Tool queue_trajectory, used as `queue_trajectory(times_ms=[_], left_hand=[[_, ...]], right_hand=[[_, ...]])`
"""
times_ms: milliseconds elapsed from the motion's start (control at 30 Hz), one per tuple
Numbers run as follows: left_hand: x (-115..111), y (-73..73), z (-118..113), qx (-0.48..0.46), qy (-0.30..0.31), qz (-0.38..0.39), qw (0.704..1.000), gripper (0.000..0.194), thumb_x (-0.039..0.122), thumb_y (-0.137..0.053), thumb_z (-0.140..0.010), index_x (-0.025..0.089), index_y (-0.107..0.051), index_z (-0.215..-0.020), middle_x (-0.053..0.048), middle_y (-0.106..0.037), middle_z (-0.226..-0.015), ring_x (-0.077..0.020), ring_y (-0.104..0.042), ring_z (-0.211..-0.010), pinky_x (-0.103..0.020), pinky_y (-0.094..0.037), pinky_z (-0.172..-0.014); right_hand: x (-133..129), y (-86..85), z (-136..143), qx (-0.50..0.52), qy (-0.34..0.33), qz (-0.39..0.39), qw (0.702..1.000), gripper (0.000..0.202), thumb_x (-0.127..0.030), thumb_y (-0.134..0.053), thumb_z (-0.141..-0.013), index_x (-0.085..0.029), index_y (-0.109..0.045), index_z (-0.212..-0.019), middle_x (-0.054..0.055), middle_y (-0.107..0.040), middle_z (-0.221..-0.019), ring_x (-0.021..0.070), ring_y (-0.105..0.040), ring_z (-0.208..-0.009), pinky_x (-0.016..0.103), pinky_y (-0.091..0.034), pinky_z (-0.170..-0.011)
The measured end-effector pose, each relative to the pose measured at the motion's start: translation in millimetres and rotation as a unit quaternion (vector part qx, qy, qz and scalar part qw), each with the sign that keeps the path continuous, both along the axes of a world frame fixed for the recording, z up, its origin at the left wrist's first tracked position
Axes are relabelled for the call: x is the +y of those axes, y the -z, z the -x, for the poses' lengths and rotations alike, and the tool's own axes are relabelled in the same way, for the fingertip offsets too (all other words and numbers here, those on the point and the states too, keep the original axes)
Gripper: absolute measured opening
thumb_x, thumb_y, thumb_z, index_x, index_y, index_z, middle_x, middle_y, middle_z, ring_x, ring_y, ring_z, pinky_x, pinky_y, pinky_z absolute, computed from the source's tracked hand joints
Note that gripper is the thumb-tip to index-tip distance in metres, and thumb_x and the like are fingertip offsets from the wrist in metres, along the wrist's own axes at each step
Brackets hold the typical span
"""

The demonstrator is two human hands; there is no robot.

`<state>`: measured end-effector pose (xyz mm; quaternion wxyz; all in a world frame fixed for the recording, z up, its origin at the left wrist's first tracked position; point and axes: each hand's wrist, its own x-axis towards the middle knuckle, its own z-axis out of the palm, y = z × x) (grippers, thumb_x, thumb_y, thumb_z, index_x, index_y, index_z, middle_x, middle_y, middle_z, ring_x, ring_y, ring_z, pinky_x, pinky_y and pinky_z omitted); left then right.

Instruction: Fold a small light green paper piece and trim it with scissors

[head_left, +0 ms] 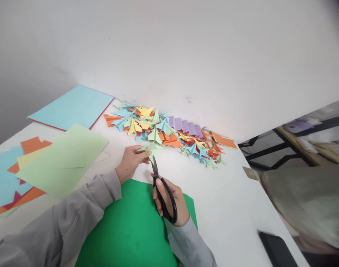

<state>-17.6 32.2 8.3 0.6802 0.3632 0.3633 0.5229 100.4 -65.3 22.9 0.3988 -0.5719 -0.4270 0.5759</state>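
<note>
My left hand (132, 162) pinches a small folded light-green paper piece (152, 149) near the middle of the view. Black-handled scissors (172, 211) are in my right hand (173, 200), their blades pointing up and away from me. The blade tips meet the lower edge of the green piece; whether the paper lies between them is too small to tell. Beneath both forearms lies a large dark-green sheet (127, 230). Just beyond my hands is a long pile of folded paper shapes (155, 128) in several colours.
On the left are a light-green sheet (60, 159), coloured scraps (30, 144) and a blue sheet (75, 104) with a red edge beneath. A purple pleated strip (186, 126) lies by the wall. A black phone-like object (277, 248) rests at the lower right.
</note>
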Motion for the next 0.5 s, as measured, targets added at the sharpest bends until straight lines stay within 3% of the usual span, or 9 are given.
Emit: queue_trajectory(times_ms=[500], left_hand=[[-0.2,-0.9,0.3,0.0,0.002,0.011,1.0,0.018,0.026,-0.067,-0.057,0.01,-0.059,-0.062,-0.002,-0.056,-0.057,-0.0084,-0.051,-0.05,-0.023,-0.044,-0.049]], right_hand=[[0.5,-1.1,0.1,0.039,0.019,0.008,0.999,0.049,-0.048,-0.053,-0.072,-0.013,-0.054,-0.107,-0.006,-0.047,-0.048,0.0026,-0.035,-0.026,0.014,-0.029,-0.022]])
